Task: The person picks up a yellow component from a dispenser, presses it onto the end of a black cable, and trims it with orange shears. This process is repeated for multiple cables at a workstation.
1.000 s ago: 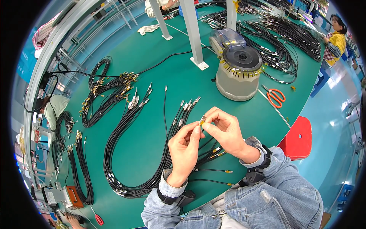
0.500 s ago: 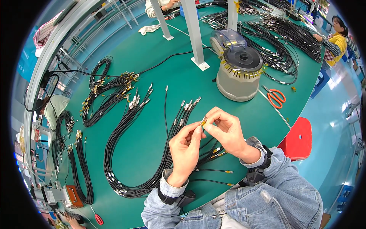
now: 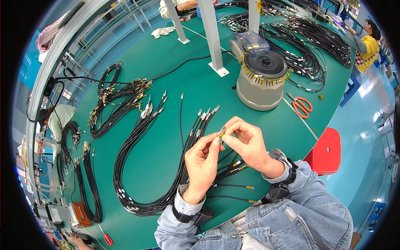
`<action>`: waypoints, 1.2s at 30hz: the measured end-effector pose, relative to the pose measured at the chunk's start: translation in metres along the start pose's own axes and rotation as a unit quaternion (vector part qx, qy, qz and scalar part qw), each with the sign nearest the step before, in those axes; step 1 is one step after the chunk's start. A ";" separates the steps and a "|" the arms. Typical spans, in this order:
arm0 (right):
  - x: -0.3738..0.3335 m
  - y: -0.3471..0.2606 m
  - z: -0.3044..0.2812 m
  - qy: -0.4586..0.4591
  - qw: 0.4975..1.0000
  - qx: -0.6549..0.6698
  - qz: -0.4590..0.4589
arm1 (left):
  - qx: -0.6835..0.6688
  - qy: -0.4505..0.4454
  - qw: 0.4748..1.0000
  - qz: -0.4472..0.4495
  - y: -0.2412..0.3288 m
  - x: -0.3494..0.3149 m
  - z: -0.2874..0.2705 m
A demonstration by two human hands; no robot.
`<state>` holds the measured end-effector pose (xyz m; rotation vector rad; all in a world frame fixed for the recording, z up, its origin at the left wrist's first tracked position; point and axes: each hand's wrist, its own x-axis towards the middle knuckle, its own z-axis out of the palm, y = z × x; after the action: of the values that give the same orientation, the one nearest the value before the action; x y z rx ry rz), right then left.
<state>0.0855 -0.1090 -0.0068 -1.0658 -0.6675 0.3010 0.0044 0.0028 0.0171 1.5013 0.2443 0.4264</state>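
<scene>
- The left hand (image 3: 202,162) is pinched narrow, finger and thumb holding a little cable plug (image 3: 223,130).
- The right hand (image 3: 248,143) is pinched narrow too, on the other side of the same plug.
- So the plug sits right between the two hands' fingertips.
- The yellow tape (image 3: 221,134) on it could go on crooked or wrinkly, I think, if one thumb pushes harder than the other.
- The plug could also slip, because it is so small and the fingers cover most of it.
- It looks silver and boxy, with the shiny yellow tape near its bottom. I cannot tell if the tape goes all the way around.
- Just below the right hand, a black cable with a yellow-taped end (image 3: 249,187) lies on the green table (image 3: 154,166).
- Left of the left hand, a bundle of black cables (image 3: 118,166) bends like a big U.
- Farther off, up and right of the right hand, are orange-handled scissors (image 3: 301,104).
- Past the hands stands a round tape dispenser (image 3: 260,85), with yellow strips around it.
</scene>
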 end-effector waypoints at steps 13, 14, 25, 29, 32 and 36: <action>0.000 -0.001 0.001 0.009 1.000 0.002 0.011 | -0.012 -0.001 1.000 -0.009 0.002 -0.001 0.000; 0.000 -0.001 0.001 0.010 1.000 0.002 0.012 | -0.015 -0.001 1.000 -0.014 0.002 -0.001 0.000; -0.001 -0.003 0.002 -0.004 0.999 0.000 0.040 | -0.046 0.020 0.998 -0.025 0.006 0.001 -0.005; 0.000 -0.002 0.000 0.004 0.992 0.032 0.120 | -0.033 0.054 0.998 0.031 0.005 0.002 -0.001; 0.004 -0.003 -0.001 0.014 0.981 0.040 0.190 | 0.031 0.074 0.993 0.086 0.001 0.003 -0.003; 0.010 -0.017 -0.004 0.077 0.991 -0.042 0.100 | 0.185 0.084 0.963 0.175 0.002 0.002 -0.003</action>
<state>0.0947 -0.1145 0.0111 -1.2267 -0.4400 0.3614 0.0043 0.0067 0.0189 1.8861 0.1994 0.8285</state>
